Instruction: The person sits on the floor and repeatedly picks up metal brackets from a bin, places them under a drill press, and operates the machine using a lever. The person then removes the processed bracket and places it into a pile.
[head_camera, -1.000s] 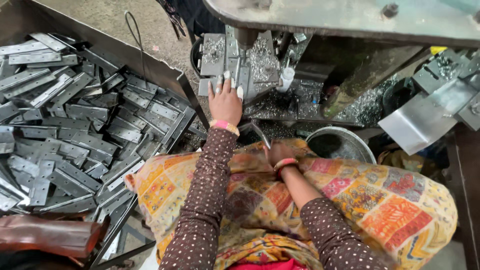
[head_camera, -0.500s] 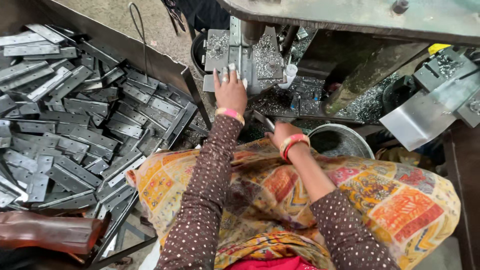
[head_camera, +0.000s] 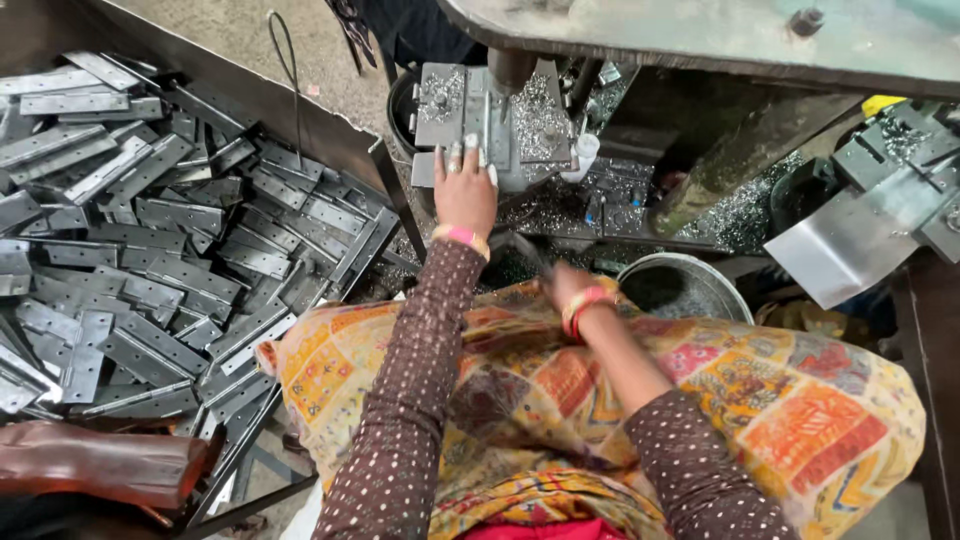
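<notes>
Left hand (head_camera: 465, 190) is lying open, fingers spread, on the metal plate (head_camera: 492, 125) under the press column. Right hand (head_camera: 565, 285) is blurred at the lap cloth (head_camera: 760, 400); its grip cannot be determined. Hinges (head_camera: 150, 250) are filling the left tray.

- sleeves (head_camera: 420, 400) are dark brown with tiny pale dots all over
- lap cloth (head_camera: 760, 400) is a busy patchwork print, mostly yellow and orange with bits of red
- bangles (head_camera: 460, 236) look pink and orange
- hinge plates (head_camera: 150, 250) in the pile are dull grey steel
- wooden block (head_camera: 95, 465) is reddish brown
- shavings (head_camera: 545, 105) glint silver
</notes>
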